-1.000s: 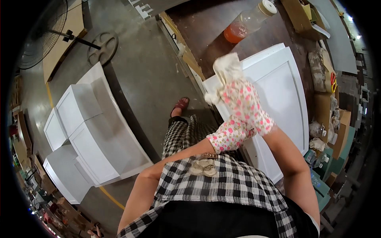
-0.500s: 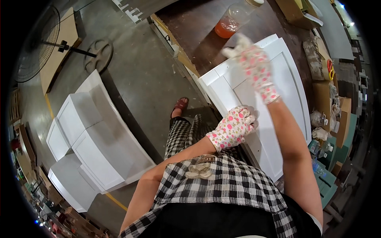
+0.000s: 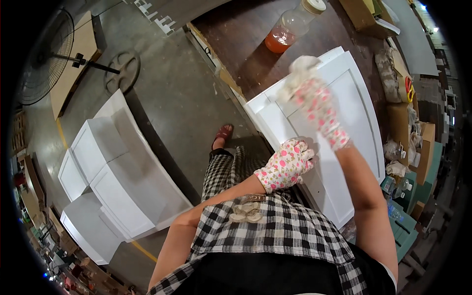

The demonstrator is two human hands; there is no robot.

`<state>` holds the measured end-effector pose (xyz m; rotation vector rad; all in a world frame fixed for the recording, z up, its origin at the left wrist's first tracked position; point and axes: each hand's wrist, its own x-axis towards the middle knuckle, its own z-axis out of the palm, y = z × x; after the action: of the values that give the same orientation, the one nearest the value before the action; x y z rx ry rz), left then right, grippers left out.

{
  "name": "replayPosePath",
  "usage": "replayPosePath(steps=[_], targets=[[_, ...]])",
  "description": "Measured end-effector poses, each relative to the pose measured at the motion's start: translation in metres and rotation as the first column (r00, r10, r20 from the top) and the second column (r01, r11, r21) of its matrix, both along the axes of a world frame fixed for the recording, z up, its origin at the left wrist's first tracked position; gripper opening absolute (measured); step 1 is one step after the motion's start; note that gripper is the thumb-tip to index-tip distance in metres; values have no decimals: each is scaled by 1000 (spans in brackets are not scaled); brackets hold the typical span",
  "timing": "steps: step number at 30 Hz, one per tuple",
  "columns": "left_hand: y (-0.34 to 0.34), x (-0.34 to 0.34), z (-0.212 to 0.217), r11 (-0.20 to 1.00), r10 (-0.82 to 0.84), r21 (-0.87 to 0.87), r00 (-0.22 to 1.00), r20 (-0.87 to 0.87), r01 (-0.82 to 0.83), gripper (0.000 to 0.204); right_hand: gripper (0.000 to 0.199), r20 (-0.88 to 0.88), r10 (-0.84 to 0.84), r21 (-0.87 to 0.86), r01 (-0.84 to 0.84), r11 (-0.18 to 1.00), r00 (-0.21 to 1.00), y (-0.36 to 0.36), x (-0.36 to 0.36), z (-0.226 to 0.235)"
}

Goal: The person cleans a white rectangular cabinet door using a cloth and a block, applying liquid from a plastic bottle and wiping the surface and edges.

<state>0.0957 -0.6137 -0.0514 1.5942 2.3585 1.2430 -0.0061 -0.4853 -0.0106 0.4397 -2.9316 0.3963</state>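
Note:
A white framed cabinet door panel [image 3: 354, 98] lies flat on a dark wooden bench [image 3: 246, 39]. My right hand [image 3: 317, 105], in a white glove with pink spots, presses a pale rag [image 3: 297, 73] onto the panel's far left corner. Wearing a matching glove, my left hand [image 3: 285, 164] rests flat on the panel's near left edge, holding nothing.
A clear jar with orange liquid [image 3: 290, 27] stands on the bench beyond the panel. Several white cabinet pieces [image 3: 113, 167] are stacked on the concrete floor at left. A standing fan [image 3: 46, 56] is at far left. Boxes and clutter line the right side.
My right hand with the rag has slid up the panel toward its far left corner. My left hand came down from beside it to the panel's near edge.

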Motion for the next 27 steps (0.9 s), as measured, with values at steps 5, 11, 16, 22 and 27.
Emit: replayPosePath(steps=[5, 11, 16, 22, 27], targets=[[6, 25, -15, 933, 260, -212, 952, -160, -290, 51, 32, -12, 68, 3, -68, 998, 998, -32, 17, -6], [-4, 0, 12, 988, -81, -126, 992, 96, 93, 50, 34, -90, -210, -52, 206, 977, 974, 13, -46, 21], [1, -33, 34, 864, -320, -371, 940, 120, 341, 51, 46, -777, 127, 581, 623, 524, 617, 59, -57, -50], [12, -41, 33, 868, -423, -295, 906, -20, 399, 44, 43, -572, 37, 588, 378, 715, 819, 88, -73, 14], [16, -43, 31, 856, -451, -293, 892, -23, 425, 43, 33, -762, 24, 620, 717, 319, 648, 114, -71, -5]])
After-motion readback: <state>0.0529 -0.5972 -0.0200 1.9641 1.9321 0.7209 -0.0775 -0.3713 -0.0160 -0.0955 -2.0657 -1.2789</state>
